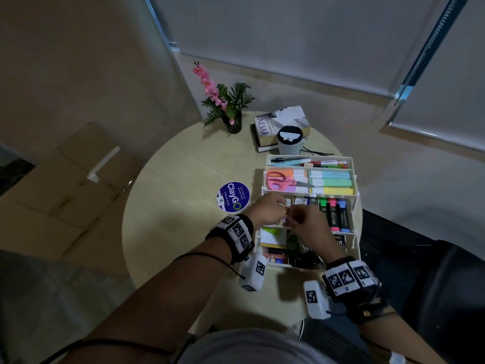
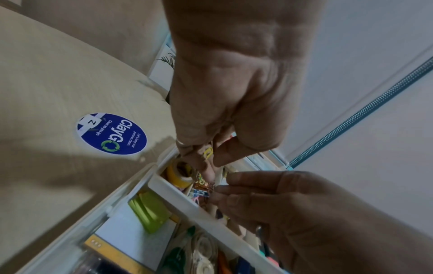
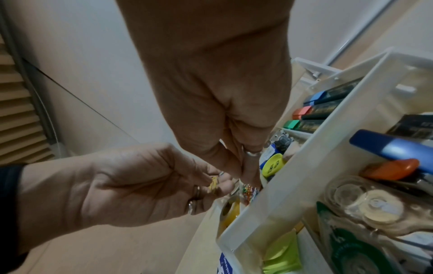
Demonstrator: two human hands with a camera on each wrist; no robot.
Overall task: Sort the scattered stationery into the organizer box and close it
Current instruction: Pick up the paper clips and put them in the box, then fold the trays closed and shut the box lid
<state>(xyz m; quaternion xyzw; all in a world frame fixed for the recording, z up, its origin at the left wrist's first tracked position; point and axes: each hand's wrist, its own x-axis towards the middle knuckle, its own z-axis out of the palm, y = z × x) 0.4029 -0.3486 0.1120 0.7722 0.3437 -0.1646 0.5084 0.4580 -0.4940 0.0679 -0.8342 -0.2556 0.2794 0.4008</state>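
Two hands meet over the white organizer box (image 1: 351, 164), which stands open on the round table (image 1: 183, 164), its stepped trays fanned out away from the person. The left hand (image 1: 265, 210) has its fingers curled, pinching a yellow paper clip (image 2: 208, 152) between thumb and fingertips just above the box's near-left small compartment. The right hand (image 1: 307, 227) is also curled, its thumb and forefinger pinched together right beside the left fingertips; what it pinches is too small to tell. Below both hands a heap of coloured paper clips (image 2: 201, 185) lies in that compartment, next to a yellow tape roll (image 2: 176, 174).

Within the box, the highlighters (image 1: 333, 214) in the tray to the right of the hands lie with their long axes running away from the person, caps at the far end. Pastel highlighters (image 1: 330, 182) in the tray beyond lie crosswise, beside pink-handled scissors (image 1: 282, 181) whose blades point right. Pens (image 1: 291, 161) in the farthest tray also lie crosswise.

Left of the box, a round blue ClayGo sticker (image 1: 233, 197) sits on the table.
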